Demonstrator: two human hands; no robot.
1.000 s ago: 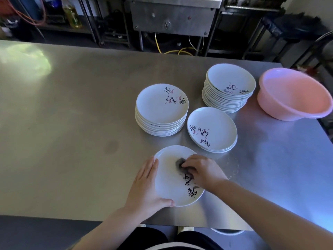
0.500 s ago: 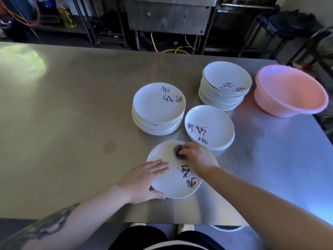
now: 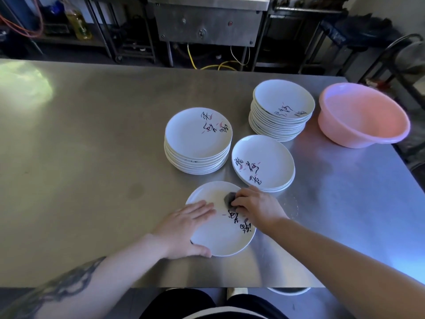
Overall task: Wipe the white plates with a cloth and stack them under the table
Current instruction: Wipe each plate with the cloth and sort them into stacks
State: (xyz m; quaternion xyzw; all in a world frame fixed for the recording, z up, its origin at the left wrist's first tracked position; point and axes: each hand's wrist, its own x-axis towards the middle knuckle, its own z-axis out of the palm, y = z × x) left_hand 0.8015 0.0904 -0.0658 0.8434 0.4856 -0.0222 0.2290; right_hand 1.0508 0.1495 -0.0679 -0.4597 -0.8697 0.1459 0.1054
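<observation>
**Plate wiping under way; three stacks wait on the table**

Plate [image 3: 220, 229] under work lies flat in the lower centre of the frame, close to the near edge of the steel table [image 3: 92, 157]. Right hand [image 3: 257, 207], fingers curled together, presses a small grey cloth [image 3: 229, 199] onto the plate's upper part. Left hand [image 3: 184, 229] rests on the plate's left side, fingers straight and side by side on its face, thumb hooked round the near rim. Judged from this, one plate is mid-wipe and none can be confirmed as stored, since the space under the table is hidden.

Above the plate stand three piles: a low stack [image 3: 263, 163] just beside the right hand, a middle stack [image 3: 198, 140] at centre, and a tall stack [image 3: 281, 109] at upper right. Which piles are already wiped cannot be told. A pink basin [image 3: 365, 116] sits at the far right, near the table's right edge.

Open steel fills the whole left half of the frame; room on the right is narrower. The near edge runs just below the plate, so lifting it downward looks unobstructed.
</observation>
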